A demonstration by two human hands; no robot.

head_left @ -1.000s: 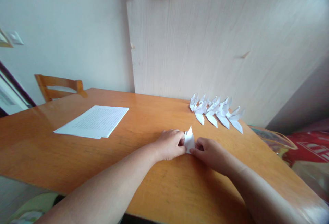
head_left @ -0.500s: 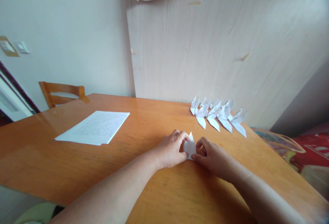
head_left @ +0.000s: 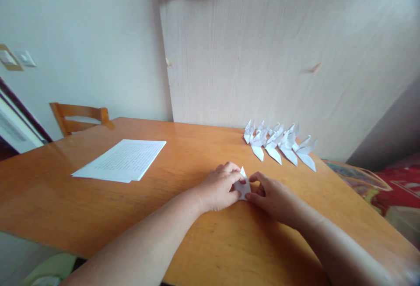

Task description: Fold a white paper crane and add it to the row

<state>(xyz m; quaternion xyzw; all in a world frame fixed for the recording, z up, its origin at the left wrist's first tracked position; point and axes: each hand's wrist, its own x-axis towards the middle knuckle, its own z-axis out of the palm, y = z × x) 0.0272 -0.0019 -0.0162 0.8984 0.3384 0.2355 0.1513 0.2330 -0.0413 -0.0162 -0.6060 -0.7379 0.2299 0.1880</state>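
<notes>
A small white folded paper piece (head_left: 243, 184) rests on the orange wooden table (head_left: 98, 207), pinched from both sides. My left hand (head_left: 219, 187) grips its left edge with curled fingers. My right hand (head_left: 272, 198) grips its right edge between thumb and fingers. Only the pointed tip and a little of the paper's middle show between the hands. Behind them, a row of several finished white paper cranes (head_left: 278, 145) stands near the table's far edge.
A stack of printed white sheets (head_left: 123, 160) lies on the table to the left. A wooden chair (head_left: 78, 117) stands behind the table's left end. A pale wooden board (head_left: 278, 54) leans behind the table. Red fabric (head_left: 398, 192) lies at the right.
The paper's upright point has been folded down and now shows shorter between my hands. My fingers have closed in over it. The camera view has shifted slightly.
</notes>
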